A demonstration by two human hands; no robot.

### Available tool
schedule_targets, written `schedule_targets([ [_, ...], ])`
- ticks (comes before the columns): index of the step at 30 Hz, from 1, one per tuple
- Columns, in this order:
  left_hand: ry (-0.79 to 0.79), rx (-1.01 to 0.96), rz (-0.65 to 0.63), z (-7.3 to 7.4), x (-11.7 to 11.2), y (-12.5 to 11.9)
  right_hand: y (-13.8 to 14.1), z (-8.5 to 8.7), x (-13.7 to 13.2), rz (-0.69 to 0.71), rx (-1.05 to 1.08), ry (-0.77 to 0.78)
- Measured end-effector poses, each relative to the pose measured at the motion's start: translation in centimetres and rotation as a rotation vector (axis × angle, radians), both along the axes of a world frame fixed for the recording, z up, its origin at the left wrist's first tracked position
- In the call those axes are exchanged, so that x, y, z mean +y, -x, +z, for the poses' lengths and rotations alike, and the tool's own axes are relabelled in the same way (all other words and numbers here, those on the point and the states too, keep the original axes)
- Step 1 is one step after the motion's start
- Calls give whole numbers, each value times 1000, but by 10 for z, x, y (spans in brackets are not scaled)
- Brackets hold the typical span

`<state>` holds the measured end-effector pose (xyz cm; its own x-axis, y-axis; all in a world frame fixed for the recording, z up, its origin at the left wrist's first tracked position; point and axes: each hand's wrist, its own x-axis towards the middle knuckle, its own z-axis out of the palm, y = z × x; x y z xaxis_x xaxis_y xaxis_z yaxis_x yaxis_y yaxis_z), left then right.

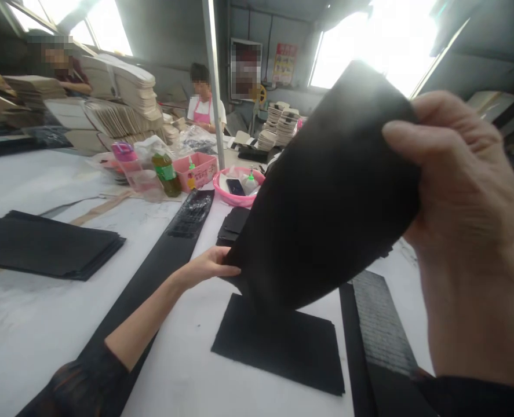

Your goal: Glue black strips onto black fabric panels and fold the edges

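A large black sheet (326, 191) hangs tilted and slightly bowed between my two hands, close to the camera. My right hand (460, 156) pinches its upper right edge, thumb on the near face. At the lower left corner, my left hand (208, 265) holds the same sheet between thumb and fingers. Below it, a stack of black rectangular sheets (283, 347) lies on the white table (182, 370). More small black pieces (233, 225) sit partly hidden behind the raised sheet.
Long black strips (152, 278) (369, 330) lie on both sides. Another black stack (43, 243) is at left. Farther back stand a bottle (166, 174), a pink basket (200, 171), a pink tray with a phone (234, 186), a metal post (215, 87), piled beige pieces and two people.
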<state>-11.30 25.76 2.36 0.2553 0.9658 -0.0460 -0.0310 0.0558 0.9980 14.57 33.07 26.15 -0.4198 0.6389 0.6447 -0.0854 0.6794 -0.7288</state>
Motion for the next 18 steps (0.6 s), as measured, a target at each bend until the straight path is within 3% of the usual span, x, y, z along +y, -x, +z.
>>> schedule_targets([
  [3, 59, -2, 125, 5, 0, 28, -21, -36, 46, -145, 68, 150],
  [7, -7, 55, 482, 8, 34, 65, -43, -118, 116, -448, -92, 372],
  [10, -86, 202, 724, -2, 79, 69, -46, -184, 155, -631, -209, 415],
  [13, -100, 385, 861, -21, 107, 58, -48, -230, 174, -829, -346, 389],
  [15, -124, 542, 879, -35, 101, 53, -57, -249, 180, -905, -442, 361],
  [18, -159, 733, 754, -50, 48, 56, -79, -274, 184, -945, -523, 250],
])
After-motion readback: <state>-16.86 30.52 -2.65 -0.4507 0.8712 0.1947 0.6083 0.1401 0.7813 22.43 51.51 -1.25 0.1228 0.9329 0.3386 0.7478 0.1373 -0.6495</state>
